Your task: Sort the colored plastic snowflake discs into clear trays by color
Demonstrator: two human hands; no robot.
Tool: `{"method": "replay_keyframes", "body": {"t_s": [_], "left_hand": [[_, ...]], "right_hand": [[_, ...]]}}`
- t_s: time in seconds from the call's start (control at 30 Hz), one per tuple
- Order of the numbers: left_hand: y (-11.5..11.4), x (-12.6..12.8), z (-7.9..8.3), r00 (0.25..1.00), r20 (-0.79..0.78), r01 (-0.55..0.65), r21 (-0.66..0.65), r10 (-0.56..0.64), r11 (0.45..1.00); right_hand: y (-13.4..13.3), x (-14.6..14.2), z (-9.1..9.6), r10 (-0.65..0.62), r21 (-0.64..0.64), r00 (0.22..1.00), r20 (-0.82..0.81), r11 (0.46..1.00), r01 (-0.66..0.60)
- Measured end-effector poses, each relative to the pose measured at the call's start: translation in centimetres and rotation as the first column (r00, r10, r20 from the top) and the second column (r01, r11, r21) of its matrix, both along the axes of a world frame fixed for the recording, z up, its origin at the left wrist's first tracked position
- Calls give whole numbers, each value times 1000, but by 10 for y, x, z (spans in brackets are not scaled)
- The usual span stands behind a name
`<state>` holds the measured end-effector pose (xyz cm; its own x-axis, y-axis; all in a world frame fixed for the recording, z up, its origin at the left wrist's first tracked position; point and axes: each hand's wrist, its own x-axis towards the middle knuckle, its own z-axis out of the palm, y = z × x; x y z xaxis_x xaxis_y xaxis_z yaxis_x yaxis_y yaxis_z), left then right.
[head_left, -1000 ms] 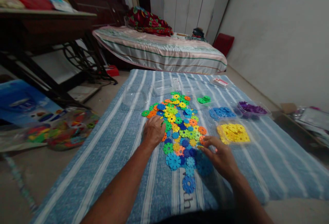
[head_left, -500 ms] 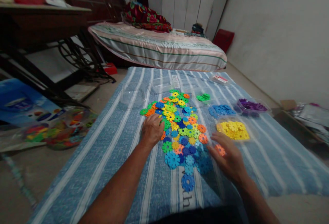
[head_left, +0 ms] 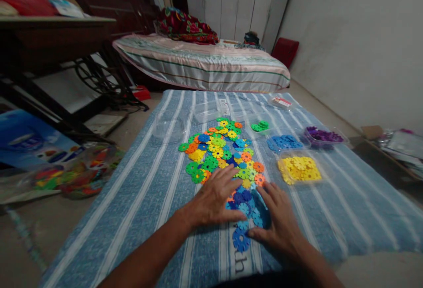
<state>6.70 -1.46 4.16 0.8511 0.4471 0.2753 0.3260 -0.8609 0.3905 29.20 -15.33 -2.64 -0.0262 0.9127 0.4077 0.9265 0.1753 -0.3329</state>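
Resting on loose discs [head_left: 220, 145], hands [head_left: 213, 200] sit near yellow-disc tray [head_left: 324, 170].

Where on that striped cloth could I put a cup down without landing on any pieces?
The striped cloth is bare left of the disc pile, nearer than the clear bowl. Another bare patch lies right of the right hand, nearer than the yellow tray. The middle is crowded: the left hand too lies on the discs.

Left hand [head_left: 214, 200] and right hand [head_left: 279, 222] — flat, fingers spread.
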Motion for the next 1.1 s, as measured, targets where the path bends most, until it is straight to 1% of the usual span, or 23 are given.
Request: {"method": "replay_keyframes", "body": {"t_s": [0.07,0.13,0.2,0.33,0.5,0.7,0.83,1.1], "left_hand": [[-15,-2,-3,994,-58,87,-28,-89,996],[-25,-4,-9,986,-99,129,-34,-132,991],[-30,-5,-14,984,-121,131,-21,-133,991],[-28,1,-18,988,-137,71,42,-65,997],[-17,11,-19,989,-126,-53,151,72,987],[4,13,-26,979,-64,-167,289,194,942],[20,14,-28,960,-29,-255,325,279,911],[46,18,-31,921,-18,-361,335,388,870]], "right_hand": [[5,-6,0,39,1,999,1,999,-39],[12,-11,0,63,-1,998,-2,998,-63],[21,-14,0,64,-5,998,-7,998,-64],[42,-19,2,67,-12,998,-14,998,-67],[71,-27,2,49,-7,999,-14,999,-49],[115,-31,-5,59,56,997,-55,997,-56],[143,-32,-7,76,109,992,-97,992,-65],[184,-36,-1,104,122,974,-202,989,-80]]}}
